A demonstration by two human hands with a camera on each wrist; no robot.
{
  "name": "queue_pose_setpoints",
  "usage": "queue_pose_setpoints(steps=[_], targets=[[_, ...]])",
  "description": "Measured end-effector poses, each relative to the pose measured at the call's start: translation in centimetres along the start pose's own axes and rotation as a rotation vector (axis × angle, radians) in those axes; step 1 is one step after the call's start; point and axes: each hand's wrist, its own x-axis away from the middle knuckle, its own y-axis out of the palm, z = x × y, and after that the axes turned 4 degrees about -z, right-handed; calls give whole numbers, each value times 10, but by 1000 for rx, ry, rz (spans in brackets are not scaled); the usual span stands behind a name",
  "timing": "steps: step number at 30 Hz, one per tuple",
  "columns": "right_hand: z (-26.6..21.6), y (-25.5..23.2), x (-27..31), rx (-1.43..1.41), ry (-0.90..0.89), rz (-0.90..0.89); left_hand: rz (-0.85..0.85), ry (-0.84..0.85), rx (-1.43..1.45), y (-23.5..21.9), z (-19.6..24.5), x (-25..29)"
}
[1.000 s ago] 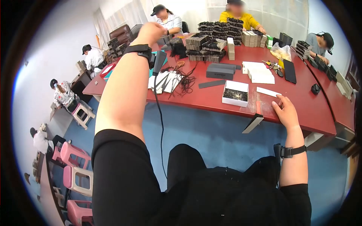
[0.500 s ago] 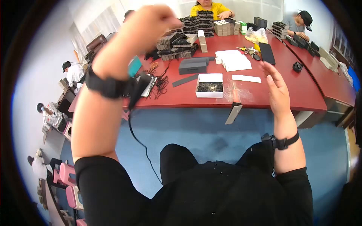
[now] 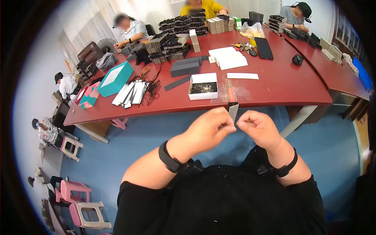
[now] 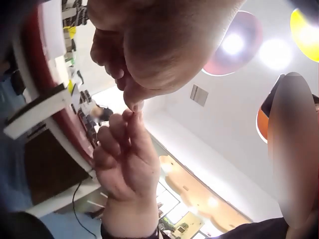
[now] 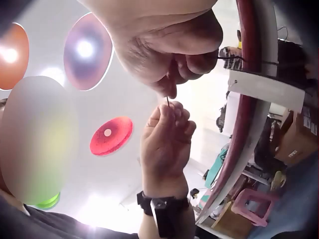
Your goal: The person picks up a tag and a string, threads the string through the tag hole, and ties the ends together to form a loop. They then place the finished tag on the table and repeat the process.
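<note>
In the head view the left hand (image 3: 207, 131) and right hand (image 3: 261, 128) meet just off the table's front edge, fingers curled, fingertips almost touching. A thin dark strand (image 5: 168, 101) spans their pinched fingertips in the right wrist view; more dark strand (image 5: 227, 58) runs out past the right hand's curled fingers. Behind the hands, a narrow pale card (image 3: 233, 111) juts from the table edge, beside an orange strip (image 3: 231, 94) under clear film. Each hand's palm side is mostly hidden in the head view.
On the red table (image 3: 282, 88) are a white box (image 3: 203, 95) of small dark pieces, a white strip (image 3: 243, 76), white cards (image 3: 228, 58), grey boxes (image 3: 185, 68), tags with black cords (image 3: 131, 93), a teal box (image 3: 115, 79) and a phone (image 3: 264, 48). Several people sit around.
The left hand has come down from the raised position at upper left to the table's front edge. The right hand has moved left and toward the body, its fingers now curled and pinching.
</note>
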Motion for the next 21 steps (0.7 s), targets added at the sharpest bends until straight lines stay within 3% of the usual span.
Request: queue_pose_setpoints(steps=[2, 4, 5, 7, 8, 10, 12, 14, 16, 21], targets=[[3, -4, -1, -16, 42, 12, -5, -78, 36, 0, 1, 3], [6, -16, -5, 106, -32, 34, 34, 21, -95, -20, -15, -5], [3, -25, -9, 109, -21, 105, 110, -10, -247, -35, -22, -11], [3, -39, -28, 150, -191, 313, 240, -258, -251, -57, -60, -27], [8, -49, -43, 186, -293, 372, 158, -339, -381, -69, -73, -36], [25, -65, -67, -129, -248, 329, 98, -367, -358, -74, -99, -52], [40, -62, -82, -133, -170, 348, -163, -430, -481, -71, -108, -68], [41, -64, -81, -24, -177, 374, -146, -399, -486, -69, -117, -75], [37, -60, -76, 51, -158, 338, -212, -548, -473, -67, -112, -77], [31, -67, -74, -114, -111, 283, -90, -470, -369, -70, -121, -64]])
